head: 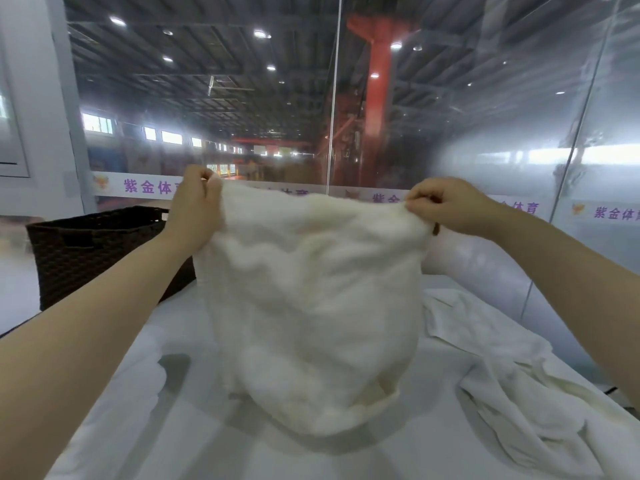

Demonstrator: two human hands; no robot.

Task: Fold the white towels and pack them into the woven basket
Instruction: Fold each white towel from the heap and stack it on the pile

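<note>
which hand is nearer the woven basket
Left. The left hand pinches the held towel's corner right beside the woven basket; the right hand holds the far corner.

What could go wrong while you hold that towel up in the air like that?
The left hand and right hand only pinch the towel by its top corners, so a corner might slip and the towel would crumple. Its bottom edge already drags on the table, so the fold may come out crooked. The basket stands at the left edge, where a swinging arm might nudge it.
</note>
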